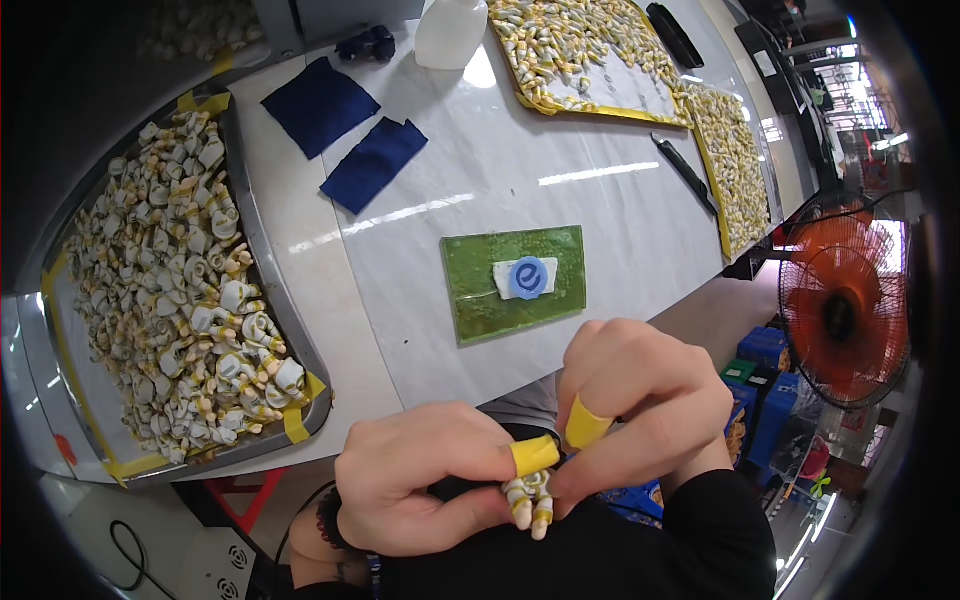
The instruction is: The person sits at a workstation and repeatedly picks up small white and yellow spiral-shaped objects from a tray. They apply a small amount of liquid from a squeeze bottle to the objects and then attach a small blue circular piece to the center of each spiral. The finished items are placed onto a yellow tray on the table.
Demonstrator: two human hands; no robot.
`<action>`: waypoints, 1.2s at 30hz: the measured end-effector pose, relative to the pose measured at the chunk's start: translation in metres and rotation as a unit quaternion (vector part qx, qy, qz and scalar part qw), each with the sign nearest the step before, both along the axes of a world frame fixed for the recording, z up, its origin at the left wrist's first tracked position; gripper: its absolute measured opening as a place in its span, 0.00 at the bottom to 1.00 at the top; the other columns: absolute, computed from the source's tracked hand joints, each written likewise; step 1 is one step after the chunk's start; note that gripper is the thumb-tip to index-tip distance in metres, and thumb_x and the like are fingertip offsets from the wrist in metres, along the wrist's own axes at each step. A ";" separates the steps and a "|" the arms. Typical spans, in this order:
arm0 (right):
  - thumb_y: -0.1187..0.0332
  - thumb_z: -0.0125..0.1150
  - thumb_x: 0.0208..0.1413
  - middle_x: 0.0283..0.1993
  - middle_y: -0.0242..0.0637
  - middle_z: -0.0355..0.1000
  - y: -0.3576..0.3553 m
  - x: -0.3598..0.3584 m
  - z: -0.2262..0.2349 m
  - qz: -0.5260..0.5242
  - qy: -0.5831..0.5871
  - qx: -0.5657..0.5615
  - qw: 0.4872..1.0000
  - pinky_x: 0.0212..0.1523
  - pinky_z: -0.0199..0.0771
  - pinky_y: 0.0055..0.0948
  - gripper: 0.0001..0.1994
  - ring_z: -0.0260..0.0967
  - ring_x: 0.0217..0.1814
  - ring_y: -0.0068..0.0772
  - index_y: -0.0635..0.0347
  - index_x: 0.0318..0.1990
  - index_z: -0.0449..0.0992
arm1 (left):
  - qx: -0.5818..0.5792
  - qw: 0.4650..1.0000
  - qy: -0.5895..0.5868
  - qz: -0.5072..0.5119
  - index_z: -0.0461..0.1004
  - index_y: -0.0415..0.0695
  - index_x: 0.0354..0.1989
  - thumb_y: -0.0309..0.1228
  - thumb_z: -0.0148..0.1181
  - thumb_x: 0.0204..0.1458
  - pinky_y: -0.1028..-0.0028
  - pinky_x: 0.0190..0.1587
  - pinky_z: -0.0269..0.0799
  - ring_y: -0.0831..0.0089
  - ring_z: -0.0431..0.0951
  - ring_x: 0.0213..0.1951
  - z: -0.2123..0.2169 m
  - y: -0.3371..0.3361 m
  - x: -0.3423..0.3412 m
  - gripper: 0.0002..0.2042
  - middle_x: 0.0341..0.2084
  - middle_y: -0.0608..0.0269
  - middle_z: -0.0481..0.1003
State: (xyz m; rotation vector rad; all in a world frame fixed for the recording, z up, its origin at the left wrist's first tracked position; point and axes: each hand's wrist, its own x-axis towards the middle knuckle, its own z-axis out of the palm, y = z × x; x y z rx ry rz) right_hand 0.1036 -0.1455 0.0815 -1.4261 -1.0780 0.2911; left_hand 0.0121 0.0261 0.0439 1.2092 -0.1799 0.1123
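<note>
Close to my body, just off the table's near edge, both hands meet around a small white figurine with gold bands and flesh-coloured tips. My left hand pinches it from the left, a yellow finger cover on one digit. From the right, my right hand is closed, with a lower fingertip against the figurine's side and another yellow cover. The figurine's upper part is hidden by the fingers. Beyond the hands, a green slab lies on the table, bearing a white pad and a round blue piece.
At left stands a metal tray heaped with similar white pieces. Blue cloths, a white bottle and a black-handled knife lie farther back. Yellow-edged trays of small pieces fill the far right. An orange fan stands beyond.
</note>
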 end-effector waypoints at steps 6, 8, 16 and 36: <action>0.76 0.63 0.42 0.32 0.41 0.69 -0.004 0.011 0.012 0.073 -0.049 0.000 0.996 0.28 0.67 0.27 0.07 0.68 0.30 0.35 0.69 0.31 0.77 | 0.020 1.000 -0.019 -0.003 0.76 0.34 0.25 0.20 0.66 0.37 0.73 0.26 0.72 0.65 0.77 0.22 0.005 -0.002 0.000 0.06 0.20 0.53 0.77; 0.76 0.61 0.42 0.33 0.42 0.70 -0.004 0.011 0.014 0.073 -0.073 -0.004 0.995 0.29 0.67 0.28 0.07 0.68 0.30 0.37 0.71 0.31 0.77 | 0.041 0.999 -0.032 -0.009 0.76 0.34 0.24 0.18 0.64 0.36 0.74 0.26 0.73 0.65 0.77 0.22 0.007 -0.001 0.001 0.06 0.19 0.53 0.76; 0.76 0.61 0.43 0.34 0.42 0.70 -0.004 0.009 0.011 0.066 -0.060 -0.001 0.996 0.30 0.67 0.29 0.07 0.68 0.31 0.36 0.69 0.31 0.77 | 0.053 0.998 -0.037 -0.008 0.75 0.34 0.24 0.16 0.63 0.36 0.74 0.27 0.73 0.64 0.78 0.22 0.010 0.002 0.001 0.05 0.19 0.54 0.76; 0.66 0.69 0.43 0.33 0.33 0.69 -0.018 0.002 -0.007 -0.045 -0.068 -0.064 0.995 0.31 0.63 0.26 0.14 0.65 0.33 0.31 0.60 0.38 0.80 | 0.595 0.774 0.047 0.212 0.74 0.34 0.32 0.20 0.58 0.42 0.73 0.36 0.69 0.67 0.76 0.30 0.065 0.080 -0.026 0.07 0.24 0.56 0.76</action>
